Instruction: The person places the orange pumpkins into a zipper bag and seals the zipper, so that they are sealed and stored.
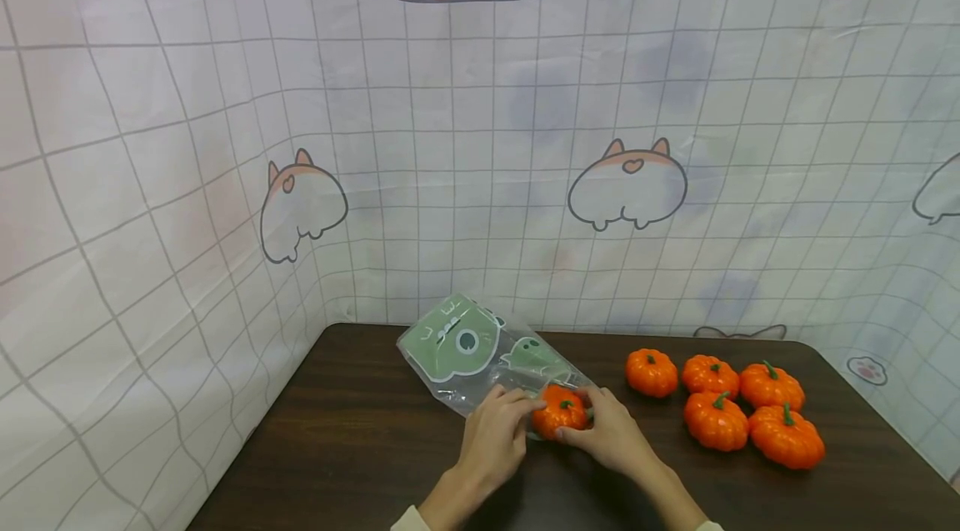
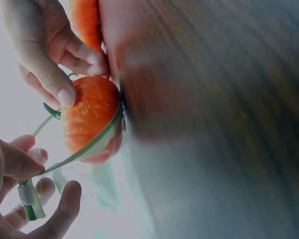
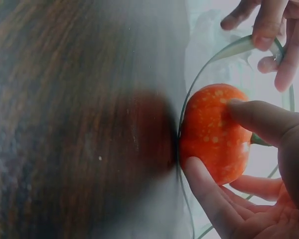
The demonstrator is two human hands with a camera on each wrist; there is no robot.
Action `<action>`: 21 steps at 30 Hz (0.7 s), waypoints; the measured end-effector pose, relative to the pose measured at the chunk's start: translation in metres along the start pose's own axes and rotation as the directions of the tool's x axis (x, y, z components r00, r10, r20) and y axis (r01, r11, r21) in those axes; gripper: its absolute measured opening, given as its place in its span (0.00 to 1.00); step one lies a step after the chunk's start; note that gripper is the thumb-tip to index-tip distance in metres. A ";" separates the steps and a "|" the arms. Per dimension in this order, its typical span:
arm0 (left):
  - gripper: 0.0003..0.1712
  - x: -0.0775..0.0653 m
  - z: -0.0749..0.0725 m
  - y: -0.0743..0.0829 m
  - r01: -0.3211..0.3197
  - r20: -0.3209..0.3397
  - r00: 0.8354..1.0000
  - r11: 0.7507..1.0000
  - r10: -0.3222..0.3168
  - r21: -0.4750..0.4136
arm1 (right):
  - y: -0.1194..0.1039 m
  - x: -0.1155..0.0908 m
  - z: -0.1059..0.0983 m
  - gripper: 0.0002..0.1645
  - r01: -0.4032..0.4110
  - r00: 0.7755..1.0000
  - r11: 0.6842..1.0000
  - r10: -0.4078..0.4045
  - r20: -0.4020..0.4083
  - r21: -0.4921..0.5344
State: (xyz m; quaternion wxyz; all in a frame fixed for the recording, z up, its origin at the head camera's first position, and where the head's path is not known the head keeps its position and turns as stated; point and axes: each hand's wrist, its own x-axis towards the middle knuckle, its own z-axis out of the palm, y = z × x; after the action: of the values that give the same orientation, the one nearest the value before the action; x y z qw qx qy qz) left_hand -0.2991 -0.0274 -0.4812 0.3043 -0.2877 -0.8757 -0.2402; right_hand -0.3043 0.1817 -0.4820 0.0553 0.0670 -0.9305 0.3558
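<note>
A clear plastic zip bag with green cartoon animal prints lies flat, its mouth toward me. My left hand pinches the green-edged rim at the left side of the mouth, beside a whitish zip slider. In my right hand, thumb and fingers grip a small orange pumpkin with a green stem. The pumpkin sits within the spread mouth, and the rim runs past its near side, close over the table, in the right wrist view.
To the right on the dark wooden table stand several more small orange pumpkins in a loose cluster. A white grid-patterned cloth with cartoon dogs hangs behind the table and along its sides.
</note>
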 end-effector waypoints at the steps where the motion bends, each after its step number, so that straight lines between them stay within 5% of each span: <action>1: 0.21 0.000 0.000 0.000 -0.005 -0.002 1.000 1.000 0.005 -0.007 | 0.000 0.000 0.000 0.42 -0.004 1.000 1.000 0.004 -0.004 0.009; 12: 0.22 0.001 0.000 -0.001 -0.060 0.009 0.998 0.994 0.061 -0.092 | 0.003 0.002 0.002 0.26 -0.033 0.998 0.994 0.039 -0.055 0.104; 21: 0.19 0.003 -0.004 -0.007 -0.012 0.027 1.000 0.994 0.015 -0.110 | 0.001 0.001 -0.012 0.11 -0.038 0.997 0.993 0.045 -0.056 0.111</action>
State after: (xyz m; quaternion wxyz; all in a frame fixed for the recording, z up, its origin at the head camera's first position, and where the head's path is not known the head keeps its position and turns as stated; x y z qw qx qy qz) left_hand -0.3035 -0.0337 -0.4781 0.2776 -0.3134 -0.8632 -0.2821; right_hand -0.3051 0.1901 -0.4738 0.0714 0.0400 -0.9086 0.4096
